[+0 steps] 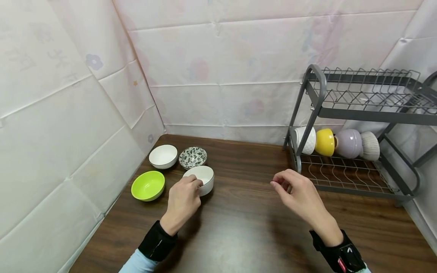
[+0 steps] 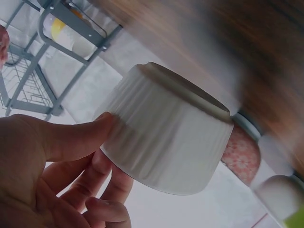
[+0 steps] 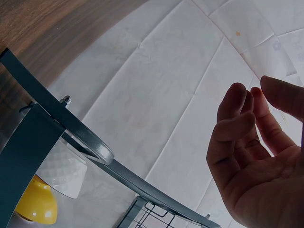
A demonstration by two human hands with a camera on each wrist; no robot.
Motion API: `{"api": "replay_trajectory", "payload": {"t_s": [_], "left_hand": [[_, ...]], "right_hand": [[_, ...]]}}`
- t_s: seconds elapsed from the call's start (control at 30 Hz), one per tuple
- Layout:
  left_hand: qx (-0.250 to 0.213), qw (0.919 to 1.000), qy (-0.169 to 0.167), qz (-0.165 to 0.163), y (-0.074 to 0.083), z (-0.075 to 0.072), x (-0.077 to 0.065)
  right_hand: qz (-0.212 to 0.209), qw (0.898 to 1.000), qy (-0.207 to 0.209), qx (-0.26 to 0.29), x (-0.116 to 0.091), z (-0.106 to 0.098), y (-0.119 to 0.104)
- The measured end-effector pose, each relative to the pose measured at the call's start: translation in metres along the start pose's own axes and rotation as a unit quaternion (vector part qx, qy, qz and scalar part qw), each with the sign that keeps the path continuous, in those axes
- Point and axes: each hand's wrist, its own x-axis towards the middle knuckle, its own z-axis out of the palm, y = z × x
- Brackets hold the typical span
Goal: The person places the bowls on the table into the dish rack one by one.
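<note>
My left hand [image 1: 184,199] pinches the rim of a white ribbed bowl [image 1: 206,181], thumb outside and fingers over the edge. In the left wrist view the same bowl [image 2: 166,137] appears with its foot toward the wooden table. Close by stand a green bowl [image 1: 148,185], a plain white bowl [image 1: 163,156] and a bowl with a dark leaf pattern [image 1: 192,157]. My right hand [image 1: 298,191] hovers over the table in front of the rack, fingers loosely curled and holding nothing.
A grey two-tier dish rack [image 1: 370,113] stands at the right. On its lower tier lean a white bowl [image 1: 306,139], a yellow bowl [image 1: 325,142], a lilac bowl [image 1: 349,143] and a ribbed bowl [image 1: 370,146]. Pale cloth [image 1: 218,68] hangs behind the brown table [image 1: 235,212].
</note>
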Motion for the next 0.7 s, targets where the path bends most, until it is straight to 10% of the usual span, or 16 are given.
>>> {"api": "replay_trajectory", "payload": {"t_s": [0.7], "left_hand": [[-0.046, 0.9912, 0.017, 0.123, 0.048, 0.012, 0.024]], "right_hand": [[-0.026, 1.000, -0.005, 0.003, -0.001, 0.007, -0.003]]}}
